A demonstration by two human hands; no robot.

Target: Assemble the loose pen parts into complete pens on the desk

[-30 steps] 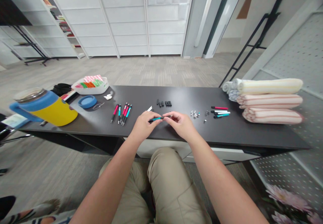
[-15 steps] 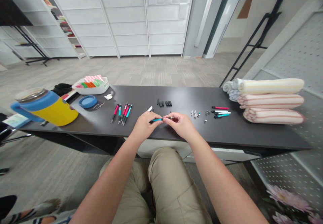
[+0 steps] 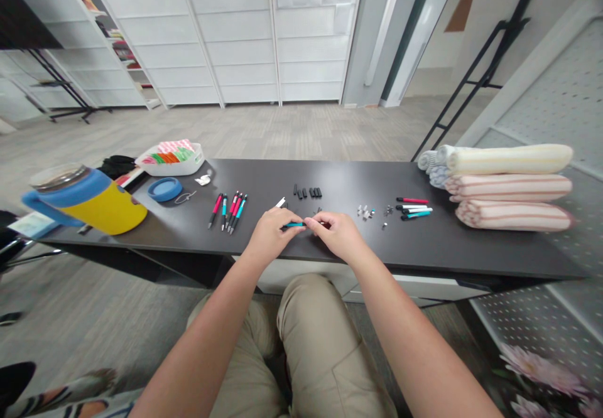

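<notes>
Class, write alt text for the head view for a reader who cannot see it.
The left hand and right hand hold a teal pen over a dark table, near other pens, small black parts and folded towels.

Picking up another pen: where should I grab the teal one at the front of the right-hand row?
Pinch the teal pen mid-barrel from the near side with your right hand: it lies flat, frontmost in its row, so that edge is free.

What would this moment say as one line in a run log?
left hand: grips teal pen | right hand: pinches its other end | nearby: small black parts
</notes>
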